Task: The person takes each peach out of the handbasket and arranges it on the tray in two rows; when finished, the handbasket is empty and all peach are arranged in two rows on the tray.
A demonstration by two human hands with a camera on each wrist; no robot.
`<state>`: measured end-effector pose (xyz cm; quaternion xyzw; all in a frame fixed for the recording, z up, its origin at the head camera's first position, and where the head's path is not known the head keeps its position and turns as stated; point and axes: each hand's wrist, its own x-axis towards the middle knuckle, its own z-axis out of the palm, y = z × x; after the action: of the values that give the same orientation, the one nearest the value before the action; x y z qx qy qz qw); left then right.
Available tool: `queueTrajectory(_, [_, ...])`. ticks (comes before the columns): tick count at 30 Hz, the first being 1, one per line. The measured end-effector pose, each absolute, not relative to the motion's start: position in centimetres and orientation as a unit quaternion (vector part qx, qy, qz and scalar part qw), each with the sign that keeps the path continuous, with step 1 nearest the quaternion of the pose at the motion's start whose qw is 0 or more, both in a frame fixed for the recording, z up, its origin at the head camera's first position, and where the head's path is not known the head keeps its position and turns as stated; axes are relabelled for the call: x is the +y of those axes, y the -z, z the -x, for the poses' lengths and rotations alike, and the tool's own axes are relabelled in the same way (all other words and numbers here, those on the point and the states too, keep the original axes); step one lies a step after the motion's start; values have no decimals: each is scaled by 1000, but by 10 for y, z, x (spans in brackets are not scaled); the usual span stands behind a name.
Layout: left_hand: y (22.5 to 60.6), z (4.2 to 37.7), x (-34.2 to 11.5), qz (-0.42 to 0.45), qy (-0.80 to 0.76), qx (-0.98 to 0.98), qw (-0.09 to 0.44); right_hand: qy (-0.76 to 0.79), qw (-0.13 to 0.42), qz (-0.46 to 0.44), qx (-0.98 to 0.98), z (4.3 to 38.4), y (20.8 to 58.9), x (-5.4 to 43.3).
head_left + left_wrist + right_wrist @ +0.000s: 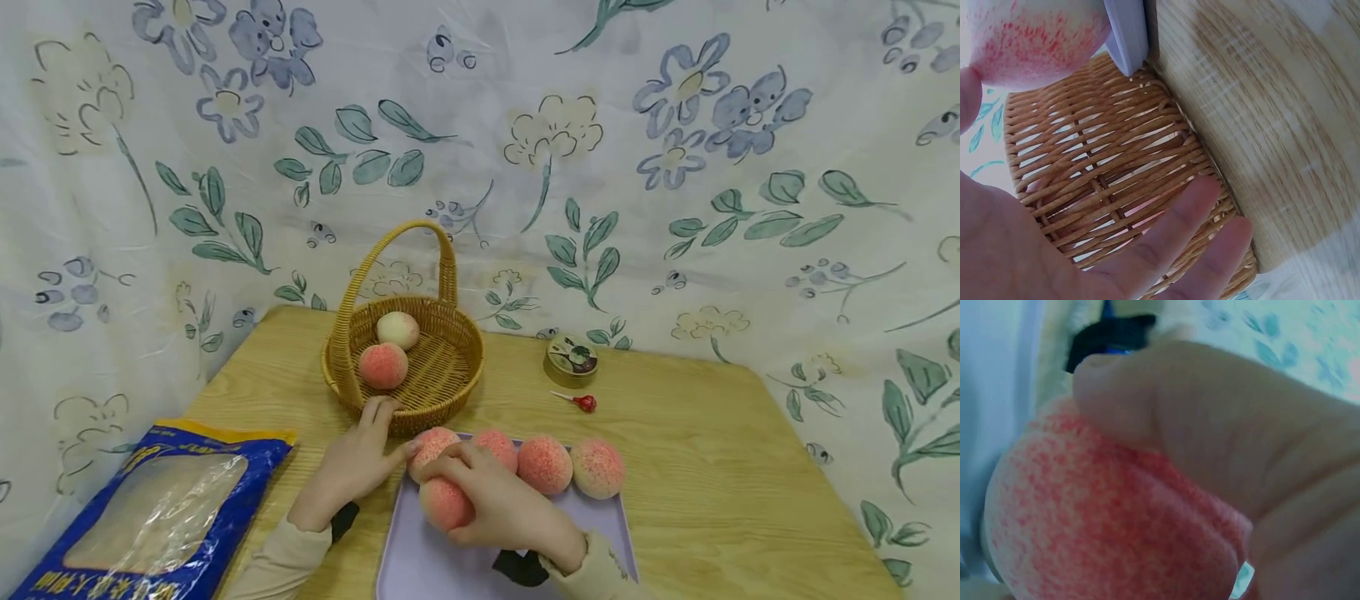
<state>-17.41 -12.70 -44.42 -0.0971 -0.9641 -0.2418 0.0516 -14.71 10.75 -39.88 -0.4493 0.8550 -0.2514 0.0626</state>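
Note:
My right hand (498, 507) grips a pink-red peach (442, 505) over the lilac tray (465, 571), thumb and fingers wrapped round it. In the right wrist view the thumb lies across the speckled peach (1104, 519). Straight fingers of my left hand (356, 462) rest on the outer wall of the wicker basket (442, 408); its thumb reaches a peach (433, 443) at the tray's far left corner. To the right of that one, a row of peaches (545, 464) lines the far edge. Inside the basket sit a red peach (383, 367) and a pale one (397, 331).
A blue and yellow plastic bag (157, 508) with a window lies at the left of the wooden table (712, 467). Behind the tray are a round tin (571, 361) and a red lollipop (585, 403). The basket's tall handle (360, 279) arches up before a floral curtain (480, 125).

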Motion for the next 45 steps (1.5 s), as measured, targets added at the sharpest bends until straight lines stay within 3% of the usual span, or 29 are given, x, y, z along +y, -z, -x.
queueTrajectory(15, [447, 175, -129, 102, 237, -964, 66, 101, -57, 456, 882, 131, 429, 76])
queueTrajectory(29, [443, 178, -127, 105, 240, -963, 54, 280, 94, 398, 868, 160, 386, 103])
queueTrajectory(36, [442, 175, -135, 94, 242, -964, 52, 327, 81, 440, 832, 202, 352, 91])
queueTrajectory(45, [443, 176, -129, 88, 244, -965, 49, 329, 108, 379, 858, 283, 322, 42])
